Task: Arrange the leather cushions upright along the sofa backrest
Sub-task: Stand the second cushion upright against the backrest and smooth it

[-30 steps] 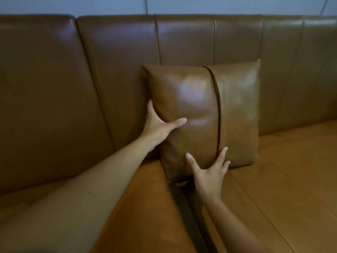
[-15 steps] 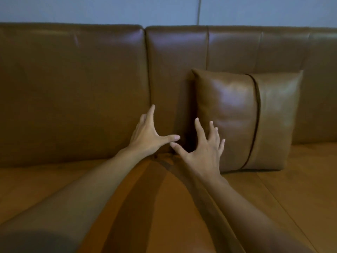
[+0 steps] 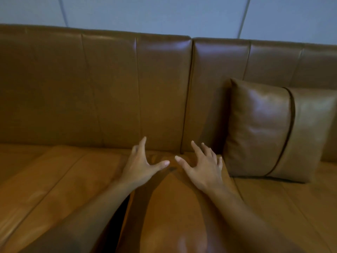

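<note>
Against the backrest (image 3: 109,84) stands one cushion (image 3: 269,128), both hands (image 3: 140,167) (image 3: 204,168) spread empty.

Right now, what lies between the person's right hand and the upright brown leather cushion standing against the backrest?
Nothing. In the head view, only bare tan leather seat separates the open right hand from the upright brown leather cushion; they are not touching.

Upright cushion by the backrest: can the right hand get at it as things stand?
Probably yes. The right hand is open and empty beside the upright cushion, with only bare seat between them.
</note>
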`<action>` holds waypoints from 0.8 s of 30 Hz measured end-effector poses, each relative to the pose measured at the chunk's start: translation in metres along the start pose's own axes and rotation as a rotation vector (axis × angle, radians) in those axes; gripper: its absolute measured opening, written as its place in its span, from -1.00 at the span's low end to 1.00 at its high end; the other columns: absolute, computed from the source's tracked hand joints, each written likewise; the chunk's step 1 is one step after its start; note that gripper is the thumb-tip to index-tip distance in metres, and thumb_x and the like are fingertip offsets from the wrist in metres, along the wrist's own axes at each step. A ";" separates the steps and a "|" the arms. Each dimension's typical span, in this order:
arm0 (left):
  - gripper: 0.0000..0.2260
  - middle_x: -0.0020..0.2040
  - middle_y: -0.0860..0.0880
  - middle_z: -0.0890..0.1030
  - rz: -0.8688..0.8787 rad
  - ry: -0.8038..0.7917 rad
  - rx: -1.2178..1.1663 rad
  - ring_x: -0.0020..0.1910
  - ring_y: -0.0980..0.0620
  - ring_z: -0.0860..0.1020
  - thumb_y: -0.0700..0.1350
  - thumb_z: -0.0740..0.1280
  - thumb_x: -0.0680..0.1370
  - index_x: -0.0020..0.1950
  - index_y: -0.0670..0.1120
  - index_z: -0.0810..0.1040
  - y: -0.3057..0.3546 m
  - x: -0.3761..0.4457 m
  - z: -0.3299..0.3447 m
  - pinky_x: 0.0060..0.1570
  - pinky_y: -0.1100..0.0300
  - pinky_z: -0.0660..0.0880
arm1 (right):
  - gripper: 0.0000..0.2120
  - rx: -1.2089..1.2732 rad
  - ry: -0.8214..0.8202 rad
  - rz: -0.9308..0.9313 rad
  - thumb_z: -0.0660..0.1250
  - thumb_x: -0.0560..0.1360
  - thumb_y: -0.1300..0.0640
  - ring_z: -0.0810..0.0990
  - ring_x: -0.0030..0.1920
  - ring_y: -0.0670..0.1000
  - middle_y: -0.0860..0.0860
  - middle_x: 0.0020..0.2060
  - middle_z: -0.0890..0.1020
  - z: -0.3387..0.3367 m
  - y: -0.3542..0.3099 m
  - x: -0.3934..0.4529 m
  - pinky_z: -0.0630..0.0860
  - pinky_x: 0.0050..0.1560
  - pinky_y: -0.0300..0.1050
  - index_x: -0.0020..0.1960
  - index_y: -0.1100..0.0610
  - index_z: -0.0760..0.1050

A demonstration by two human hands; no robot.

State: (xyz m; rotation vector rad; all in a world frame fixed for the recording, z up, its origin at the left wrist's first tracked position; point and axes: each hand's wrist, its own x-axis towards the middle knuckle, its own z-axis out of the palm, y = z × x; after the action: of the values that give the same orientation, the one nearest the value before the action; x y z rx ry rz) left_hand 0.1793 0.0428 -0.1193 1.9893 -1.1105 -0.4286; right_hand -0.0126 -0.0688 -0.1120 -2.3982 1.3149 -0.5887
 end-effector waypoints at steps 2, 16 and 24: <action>0.03 0.59 -0.02 0.14 -0.010 -0.032 -0.002 0.51 -0.08 0.23 0.52 0.35 0.26 0.60 0.18 0.02 -0.011 -0.015 0.009 0.36 -0.06 0.33 | -0.10 -0.050 -0.065 0.014 -0.11 0.33 -0.63 0.04 0.56 0.10 0.00 0.59 0.15 0.006 0.009 -0.010 -0.13 0.51 0.29 0.55 -0.20 0.16; -0.32 0.63 0.08 0.06 -0.060 -0.080 0.010 0.58 -0.04 0.03 0.48 0.17 0.44 0.53 0.30 0.22 -0.022 -0.074 0.031 0.51 -0.18 0.08 | -0.22 -0.184 -0.136 0.055 -0.19 0.42 -0.50 -0.04 0.58 0.06 -0.04 0.61 0.09 -0.002 0.028 -0.066 -0.13 0.52 0.23 0.56 -0.23 0.09; -0.29 0.63 0.11 0.05 -0.080 -0.047 -0.016 0.59 0.01 -0.04 0.51 0.10 0.42 0.54 0.30 0.20 -0.022 -0.116 0.036 0.52 -0.15 0.04 | -0.35 -0.193 -0.141 0.074 -0.17 0.50 -0.44 -0.09 0.58 0.05 -0.09 0.62 0.01 -0.013 0.031 -0.116 -0.13 0.52 0.23 0.56 -0.30 -0.01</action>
State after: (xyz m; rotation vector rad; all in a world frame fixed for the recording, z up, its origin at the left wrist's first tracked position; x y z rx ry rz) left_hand 0.1043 0.1280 -0.1687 2.0242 -1.0555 -0.5269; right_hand -0.0977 0.0132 -0.1375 -2.4775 1.4494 -0.2773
